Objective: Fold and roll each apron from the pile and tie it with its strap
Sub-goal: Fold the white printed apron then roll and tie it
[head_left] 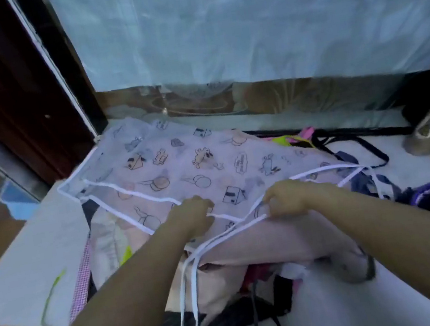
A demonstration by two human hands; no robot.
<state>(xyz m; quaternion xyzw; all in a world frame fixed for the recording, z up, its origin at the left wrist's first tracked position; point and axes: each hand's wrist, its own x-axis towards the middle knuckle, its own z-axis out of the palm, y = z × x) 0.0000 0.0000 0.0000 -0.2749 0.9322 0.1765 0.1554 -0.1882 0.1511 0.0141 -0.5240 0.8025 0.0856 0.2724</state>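
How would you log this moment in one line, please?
printed apron: spread over pile, unrolled | left hand: grips near edge | right hand: grips near edge | white strap: loose, untied

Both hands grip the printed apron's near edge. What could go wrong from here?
The white straps dangle toward dark straps in the pile below; they may tangle as the left hand and right hand fold. The printed apron lies on that lumpy pile, not on flat table, so folds may come out crooked. Its far-left corner sits near the table edge and could slip off.
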